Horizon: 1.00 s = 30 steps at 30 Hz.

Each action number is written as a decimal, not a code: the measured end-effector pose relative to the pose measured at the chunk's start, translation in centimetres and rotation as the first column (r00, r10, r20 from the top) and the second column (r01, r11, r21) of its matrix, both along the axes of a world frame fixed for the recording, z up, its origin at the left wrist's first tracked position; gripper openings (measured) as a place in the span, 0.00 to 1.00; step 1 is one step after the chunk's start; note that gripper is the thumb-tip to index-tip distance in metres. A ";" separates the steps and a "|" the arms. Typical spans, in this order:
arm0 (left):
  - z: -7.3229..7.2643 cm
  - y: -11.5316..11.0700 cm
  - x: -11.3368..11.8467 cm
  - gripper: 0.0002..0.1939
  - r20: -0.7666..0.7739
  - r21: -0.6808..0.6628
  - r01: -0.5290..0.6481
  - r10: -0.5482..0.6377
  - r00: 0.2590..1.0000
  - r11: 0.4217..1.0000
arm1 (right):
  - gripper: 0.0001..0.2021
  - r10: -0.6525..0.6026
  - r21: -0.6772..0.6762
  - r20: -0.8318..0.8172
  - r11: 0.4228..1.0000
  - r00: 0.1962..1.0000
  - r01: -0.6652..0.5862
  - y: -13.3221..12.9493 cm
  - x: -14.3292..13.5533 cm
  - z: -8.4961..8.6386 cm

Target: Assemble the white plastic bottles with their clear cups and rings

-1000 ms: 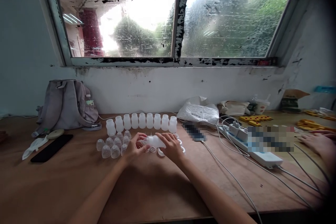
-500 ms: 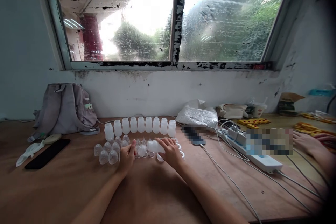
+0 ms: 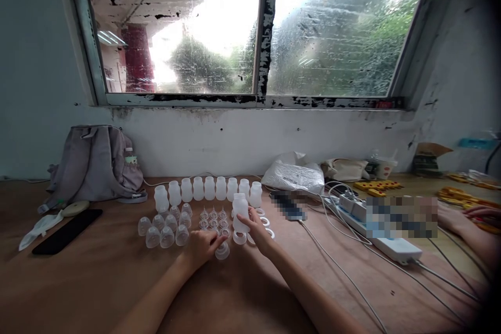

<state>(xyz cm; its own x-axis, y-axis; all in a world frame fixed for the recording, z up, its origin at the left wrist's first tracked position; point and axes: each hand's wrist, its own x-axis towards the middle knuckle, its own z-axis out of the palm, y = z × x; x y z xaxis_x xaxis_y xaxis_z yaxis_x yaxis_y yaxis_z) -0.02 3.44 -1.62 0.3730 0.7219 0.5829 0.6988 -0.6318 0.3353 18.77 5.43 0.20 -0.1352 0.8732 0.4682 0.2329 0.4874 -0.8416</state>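
While the right hand (image 3: 256, 229) gripped a white plastic bottle (image 3: 240, 212) upright on the wooden table (image 3: 97, 282), fingers curled round its right side, the left hand (image 3: 203, 247) rested just left of it. Its fingertips touched a clear dome cap (image 3: 222, 251). A row of 8 bottles (image 3: 207, 188) stood farther back, near the wall.

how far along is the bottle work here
Done: nothing looks finished; the back row of bottles stands open, with no tops on. In hand: the right hand holds one bottle upright on the table, and the left hand touches a clear cap in front of it. Left: the clear domes, small nipples and white rings lie loose.
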 end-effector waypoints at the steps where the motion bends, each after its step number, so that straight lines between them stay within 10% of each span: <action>1: 0.3 -0.2 0.0 0.17 0.020 0.011 -0.024 0.024 1.000 1.000 | 0.13 0.022 -0.040 -0.038 0.999 0.999 -0.023 -0.1 -0.1 0.0; 8: 4.6 -0.8 0.7 0.12 0.370 0.042 -0.093 0.071 0.926 0.995 | 0.19 0.161 -0.157 -0.102 0.972 0.982 -0.176 -1.1 -0.8 0.9; 18: 6.9 0.6 0.5 0.06 0.362 -0.009 0.068 -0.060 0.930 0.998 | 0.23 0.204 -0.111 -0.063 0.971 0.977 -0.210 -1.4 -1.0 0.6; 24: 10.0 1.2 -5.7 0.09 0.296 0.102 -0.150 0.114 0.948 0.983 | 0.20 0.083 -0.038 0.002 0.996 0.997 -0.082 -0.7 -0.6 -0.1; 30: 11.2 3.5 -15.3 0.11 0.145 0.270 -0.463 0.439 0.887 0.844 | 0.13 0.065 0.024 0.143 0.997 0.988 -0.069 -0.9 -0.8 -0.4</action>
<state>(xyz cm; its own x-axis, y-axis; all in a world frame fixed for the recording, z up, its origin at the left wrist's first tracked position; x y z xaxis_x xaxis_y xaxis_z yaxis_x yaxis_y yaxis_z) -15.35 6.98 9.59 -0.0057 0.5949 0.8038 0.9104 -0.3294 0.2503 18.01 4.51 -0.22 -0.2599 0.8465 0.4646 0.3149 0.5291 -0.7879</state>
